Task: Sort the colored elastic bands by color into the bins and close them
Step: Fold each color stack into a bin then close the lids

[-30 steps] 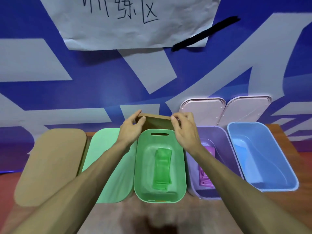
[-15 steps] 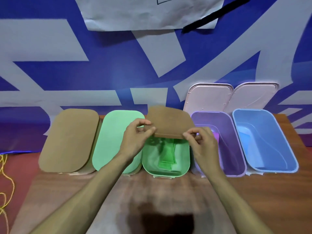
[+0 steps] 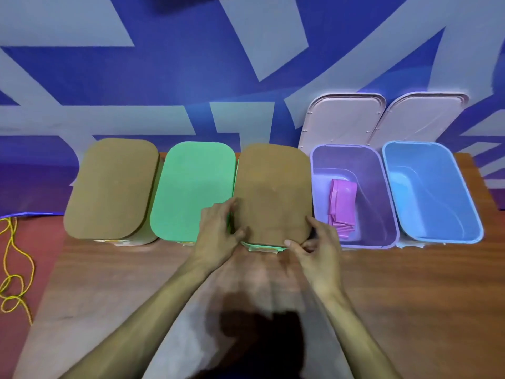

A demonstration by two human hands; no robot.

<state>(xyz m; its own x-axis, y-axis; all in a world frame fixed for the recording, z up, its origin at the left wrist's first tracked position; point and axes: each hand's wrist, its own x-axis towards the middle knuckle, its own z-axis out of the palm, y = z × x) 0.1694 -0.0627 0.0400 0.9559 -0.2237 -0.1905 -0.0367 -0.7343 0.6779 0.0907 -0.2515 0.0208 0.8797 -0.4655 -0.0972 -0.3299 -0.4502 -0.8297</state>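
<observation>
A brown lid lies flat over the middle green bin, of which only the front rim shows. My left hand grips the lid's front left corner and my right hand pinches its front right corner. To the right stands an open purple bin holding folded pink elastic bands. Beyond it is an open blue bin with nothing visible inside. On the left stand two covered bins, one under a brown lid and one under a green lid.
Two pale pink lids lean against the blue and white wall behind the open bins. The bins stand in a row on a wooden table. A yellow cord lies on the red floor at the left.
Both hands have brought the brown lid forward and down onto the green bin, hiding the green bands. The view has tilted down toward the table.
</observation>
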